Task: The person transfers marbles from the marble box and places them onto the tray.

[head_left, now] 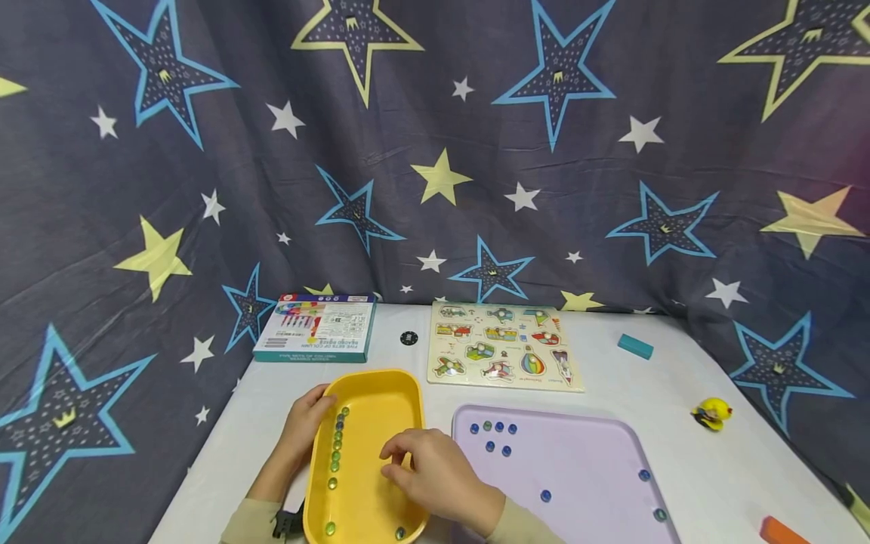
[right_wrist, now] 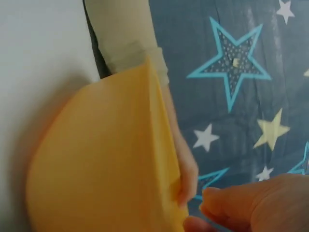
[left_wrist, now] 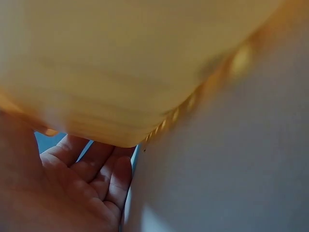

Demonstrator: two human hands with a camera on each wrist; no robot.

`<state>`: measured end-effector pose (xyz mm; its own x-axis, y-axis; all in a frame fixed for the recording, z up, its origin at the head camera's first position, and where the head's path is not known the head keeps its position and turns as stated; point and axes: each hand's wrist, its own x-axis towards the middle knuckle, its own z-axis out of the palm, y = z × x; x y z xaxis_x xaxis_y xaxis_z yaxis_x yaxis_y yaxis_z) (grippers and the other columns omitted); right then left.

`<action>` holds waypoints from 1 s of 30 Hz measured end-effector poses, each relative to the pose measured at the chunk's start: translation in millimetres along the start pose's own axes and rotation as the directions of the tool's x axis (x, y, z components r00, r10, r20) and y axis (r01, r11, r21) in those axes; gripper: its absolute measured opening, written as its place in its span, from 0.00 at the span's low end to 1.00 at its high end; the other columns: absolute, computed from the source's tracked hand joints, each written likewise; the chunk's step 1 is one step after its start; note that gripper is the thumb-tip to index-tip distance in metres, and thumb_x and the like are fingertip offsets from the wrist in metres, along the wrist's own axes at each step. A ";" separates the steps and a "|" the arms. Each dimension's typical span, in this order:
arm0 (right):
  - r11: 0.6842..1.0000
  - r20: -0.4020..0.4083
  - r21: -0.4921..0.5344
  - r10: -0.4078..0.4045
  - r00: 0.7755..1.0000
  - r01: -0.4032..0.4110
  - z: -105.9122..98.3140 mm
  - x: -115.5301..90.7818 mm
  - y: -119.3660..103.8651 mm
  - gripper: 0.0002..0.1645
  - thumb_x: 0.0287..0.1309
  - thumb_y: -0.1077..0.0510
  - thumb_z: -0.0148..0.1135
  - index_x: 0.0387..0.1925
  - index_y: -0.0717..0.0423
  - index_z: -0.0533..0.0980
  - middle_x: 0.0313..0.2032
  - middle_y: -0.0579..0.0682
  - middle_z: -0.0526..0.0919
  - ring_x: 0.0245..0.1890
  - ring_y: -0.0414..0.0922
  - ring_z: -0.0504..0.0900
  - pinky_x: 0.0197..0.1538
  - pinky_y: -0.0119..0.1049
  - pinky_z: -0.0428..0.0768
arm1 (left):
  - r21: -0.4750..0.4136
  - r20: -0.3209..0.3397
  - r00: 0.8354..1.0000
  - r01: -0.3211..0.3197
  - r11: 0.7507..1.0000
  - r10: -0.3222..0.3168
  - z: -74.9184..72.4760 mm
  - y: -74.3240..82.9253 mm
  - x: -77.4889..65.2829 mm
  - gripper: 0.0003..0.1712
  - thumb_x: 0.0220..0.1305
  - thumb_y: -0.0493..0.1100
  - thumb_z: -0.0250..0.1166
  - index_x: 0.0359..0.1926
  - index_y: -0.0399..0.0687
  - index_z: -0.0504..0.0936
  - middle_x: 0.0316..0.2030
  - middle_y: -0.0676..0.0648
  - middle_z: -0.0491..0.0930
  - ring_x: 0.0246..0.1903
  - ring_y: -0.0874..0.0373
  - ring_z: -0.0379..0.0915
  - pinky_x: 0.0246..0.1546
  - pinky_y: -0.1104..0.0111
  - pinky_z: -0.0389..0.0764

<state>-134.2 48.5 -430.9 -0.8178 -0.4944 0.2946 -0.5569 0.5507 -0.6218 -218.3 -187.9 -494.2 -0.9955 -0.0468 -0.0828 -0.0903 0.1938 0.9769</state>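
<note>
My left hand grips the left rim of a yellow tray, thumb over the edge. In the left wrist view, the fingers of that hand lie beneath the tray's underside. Several glass marbles form a line along the tray's left side; one green marble lies nearer me and a dark one at the near right. Above the tray's right half is my right hand, fingers loosely bent, thumb and forefinger apart, no marble visible between them.
A lilac tray with several blue and green marbles lies at right. Behind are a wooden picture puzzle, a boxed set and a black disc. Rightward sit a teal block, a yellow duck and an orange block.
</note>
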 end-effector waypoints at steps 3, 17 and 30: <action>1.000 0.016 -0.020 0.001 1.000 0.000 0.2 5.2 -9.8 0.03 0.51 0.52 0.64 0.30 0.43 0.79 0.24 0.28 0.72 0.21 0.28 0.66 0.26 0.21 0.66 | 0.001 0.001 1.000 -0.001 1.000 0.001 -0.3 0.9 0.2 0.18 0.64 0.48 0.52 0.51 0.45 0.75 0.36 0.40 0.77 0.30 0.52 0.74 0.31 0.68 0.78; 0.999 0.432 0.028 -0.043 0.901 0.034 46.7 20.3 -24.4 0.10 0.51 0.51 0.63 0.38 0.45 0.78 0.22 0.30 0.72 0.21 0.26 0.68 0.28 0.19 0.68 | -0.006 -0.021 1.000 -0.013 1.000 0.013 1.0 3.2 -3.4 0.18 0.64 0.47 0.52 0.49 0.40 0.75 0.36 0.37 0.77 0.29 0.51 0.74 0.29 0.69 0.77; 0.998 0.607 0.042 -0.069 0.792 0.055 55.5 19.8 -23.6 0.06 0.50 0.61 0.61 0.29 0.44 0.78 0.19 0.29 0.74 0.20 0.23 0.69 0.28 0.16 0.69 | 0.041 -0.054 0.998 -0.011 0.999 0.013 4.0 2.4 -2.2 0.18 0.65 0.48 0.51 0.49 0.43 0.76 0.36 0.40 0.78 0.29 0.52 0.74 0.29 0.69 0.77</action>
<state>-129.2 -11.7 -450.7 -0.5210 -0.8377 -0.1637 -0.5948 0.4938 -0.6343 -216.4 -183.4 -492.4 -0.9935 -0.0968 -0.0596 -0.0810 0.2344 0.9688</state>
